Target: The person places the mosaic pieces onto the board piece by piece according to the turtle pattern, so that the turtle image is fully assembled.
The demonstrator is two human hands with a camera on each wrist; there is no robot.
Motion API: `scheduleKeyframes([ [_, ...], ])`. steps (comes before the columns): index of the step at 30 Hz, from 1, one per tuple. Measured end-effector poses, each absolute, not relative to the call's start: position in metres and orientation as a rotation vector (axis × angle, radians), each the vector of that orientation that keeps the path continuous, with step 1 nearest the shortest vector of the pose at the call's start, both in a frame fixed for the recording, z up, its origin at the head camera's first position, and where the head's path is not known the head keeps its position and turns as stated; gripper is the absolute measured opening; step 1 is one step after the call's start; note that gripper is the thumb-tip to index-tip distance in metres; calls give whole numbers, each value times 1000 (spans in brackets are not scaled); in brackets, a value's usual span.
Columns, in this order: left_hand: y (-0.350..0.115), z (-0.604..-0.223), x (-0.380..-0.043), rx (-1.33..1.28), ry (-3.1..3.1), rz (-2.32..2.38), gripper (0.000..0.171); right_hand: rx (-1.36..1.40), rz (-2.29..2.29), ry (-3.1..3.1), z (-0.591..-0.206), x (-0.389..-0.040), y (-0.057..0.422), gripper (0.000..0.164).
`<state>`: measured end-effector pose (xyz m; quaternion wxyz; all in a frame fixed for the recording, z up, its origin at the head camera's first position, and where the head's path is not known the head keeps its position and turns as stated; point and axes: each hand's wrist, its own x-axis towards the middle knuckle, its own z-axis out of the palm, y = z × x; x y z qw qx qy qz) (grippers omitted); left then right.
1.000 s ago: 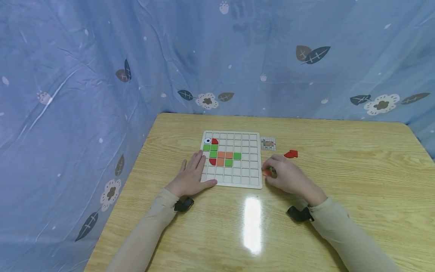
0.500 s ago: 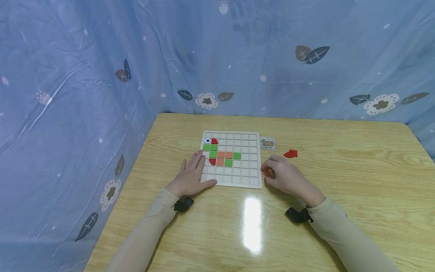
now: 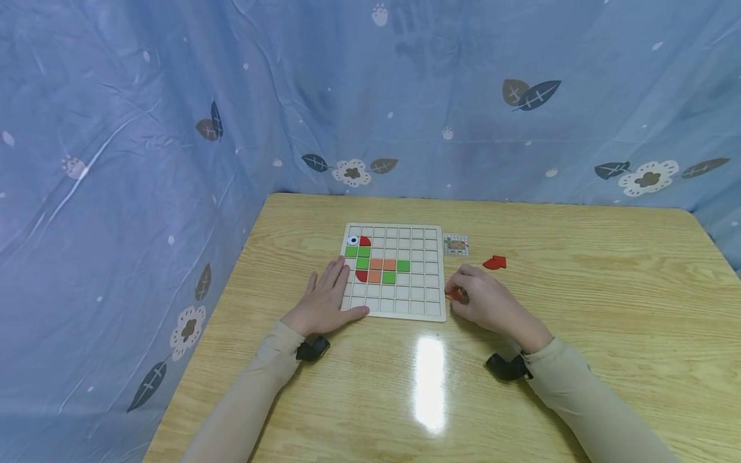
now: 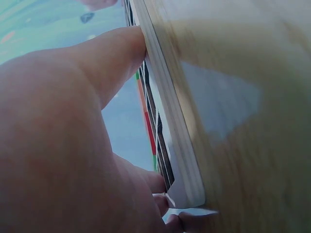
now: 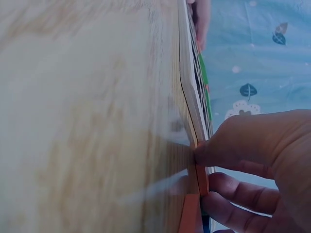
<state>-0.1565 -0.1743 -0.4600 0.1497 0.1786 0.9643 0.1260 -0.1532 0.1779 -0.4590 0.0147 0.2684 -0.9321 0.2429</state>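
My left hand [image 3: 321,305] lies spread over the left edge of the white grid board [image 3: 413,297], its thumb along the near edge. In the grid sit green square tiles [image 3: 403,265], orange square tiles [image 3: 390,264], red rounded tiles [image 3: 361,276] and a white eye tile [image 3: 353,240]. Just off the board's right edge, my right hand [image 3: 483,300] pinches an orange tile [image 5: 202,177] between thumb and fingers. Below it in the right wrist view shows another orange tile [image 5: 189,213]. The curled fingers partly hide these pieces in the head view.
A small pattern card [image 3: 457,245] lies beside the board's upper right corner. Red tiles [image 3: 494,262] lie on the wooden table [image 3: 608,270] beyond my right hand. A blue patterned curtain [image 3: 451,96] hangs behind the table and along its left side.
My right hand has shifted slightly left toward the board. A bit of green seen at its fingers a second ago is now hidden. My left hand stays in place.
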Motion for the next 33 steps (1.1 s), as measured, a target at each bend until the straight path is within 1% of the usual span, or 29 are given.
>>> scheduleKeyframes([
  [17,-173,-456,-160,512,2783,390,108,800,810,-2923,-452,-161,181,14],
  [33,-175,-462,-150,530,2791,425,106,752,880,-2919,-457,-152,181,16],
])
